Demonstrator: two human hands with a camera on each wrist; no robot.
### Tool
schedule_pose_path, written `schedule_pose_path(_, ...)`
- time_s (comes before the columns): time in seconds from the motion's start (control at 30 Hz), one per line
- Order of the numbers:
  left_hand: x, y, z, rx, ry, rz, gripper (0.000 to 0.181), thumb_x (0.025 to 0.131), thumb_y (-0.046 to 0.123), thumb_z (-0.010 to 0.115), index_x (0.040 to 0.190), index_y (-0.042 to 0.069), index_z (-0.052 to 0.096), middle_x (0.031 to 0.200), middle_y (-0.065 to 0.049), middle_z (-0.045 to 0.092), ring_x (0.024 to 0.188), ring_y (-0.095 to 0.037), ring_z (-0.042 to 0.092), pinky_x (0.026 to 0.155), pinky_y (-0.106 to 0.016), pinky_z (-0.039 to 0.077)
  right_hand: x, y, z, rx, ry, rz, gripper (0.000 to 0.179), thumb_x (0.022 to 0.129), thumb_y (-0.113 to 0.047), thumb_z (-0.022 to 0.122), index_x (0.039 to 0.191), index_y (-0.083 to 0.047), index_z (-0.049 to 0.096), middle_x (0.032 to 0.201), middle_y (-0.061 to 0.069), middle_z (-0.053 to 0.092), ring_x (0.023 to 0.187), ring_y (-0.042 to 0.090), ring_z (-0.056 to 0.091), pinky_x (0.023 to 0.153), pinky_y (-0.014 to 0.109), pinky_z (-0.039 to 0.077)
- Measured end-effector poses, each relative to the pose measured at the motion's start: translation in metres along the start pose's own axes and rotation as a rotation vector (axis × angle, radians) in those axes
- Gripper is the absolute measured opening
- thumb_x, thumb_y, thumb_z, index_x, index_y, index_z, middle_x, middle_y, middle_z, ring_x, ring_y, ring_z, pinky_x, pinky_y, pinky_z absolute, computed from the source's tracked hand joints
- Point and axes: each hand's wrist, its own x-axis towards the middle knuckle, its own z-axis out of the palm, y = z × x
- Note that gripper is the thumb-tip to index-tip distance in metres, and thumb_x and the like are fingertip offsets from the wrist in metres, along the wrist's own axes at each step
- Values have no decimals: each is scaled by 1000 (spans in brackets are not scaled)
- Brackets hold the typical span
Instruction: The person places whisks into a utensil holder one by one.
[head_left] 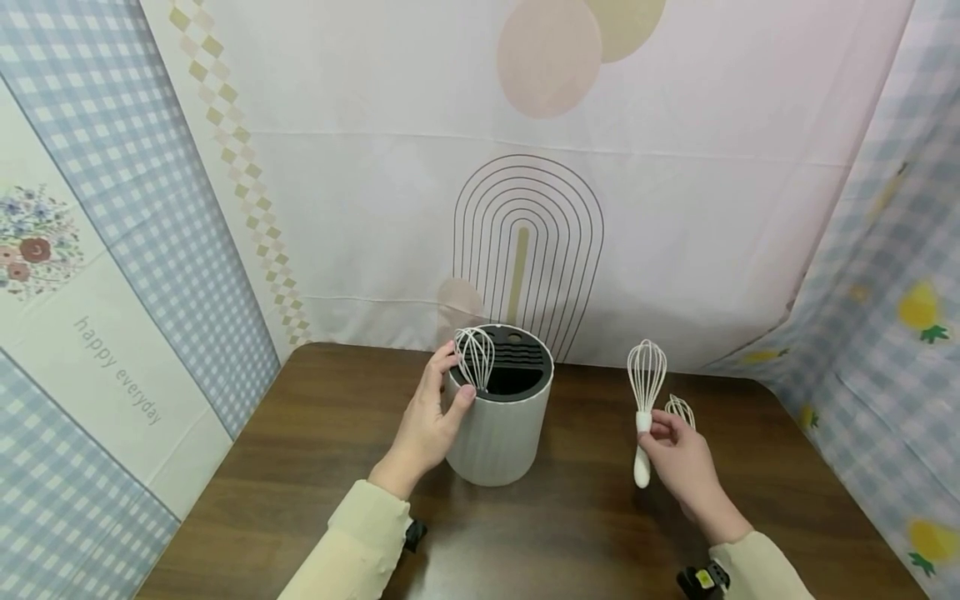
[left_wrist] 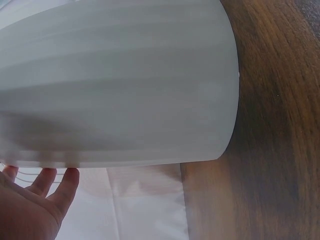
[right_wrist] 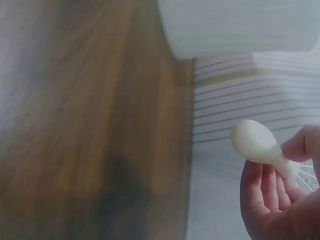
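Note:
A grey-white ribbed utensil holder (head_left: 495,446) with a black slotted top stands on the table. A whisk (head_left: 475,358) sits in its open compartment, white wire loops up, its lower part hidden inside. My left hand (head_left: 427,417) rests against the holder's left side near the rim, thumb in front and fingers spread; its fingertips touch the wall in the left wrist view. To the right, my right hand (head_left: 678,462) pinches a second whisk (head_left: 642,450) by its white handle, loops upward. Another set of whisk wires (head_left: 681,410) shows just behind that hand, the rest hidden.
The dark brown wooden table (head_left: 300,500) runs back to a white patterned cloth (head_left: 360,225). Blue checked cloths hang at the left (head_left: 172,167) and right (head_left: 892,350) sides. The holder is near the table's back edge.

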Motion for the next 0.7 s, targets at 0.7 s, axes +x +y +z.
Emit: schedule_pose_path(0.7,0,1,-1,-6,-6,-11,47,99,38,51,140,21,34,156,12,22,136,-11,33,103,-40,39,-11,-89,11,285,83,-206,41,93,-13,65,129,0,50,112,13,58,84,8,61,70,18,50)
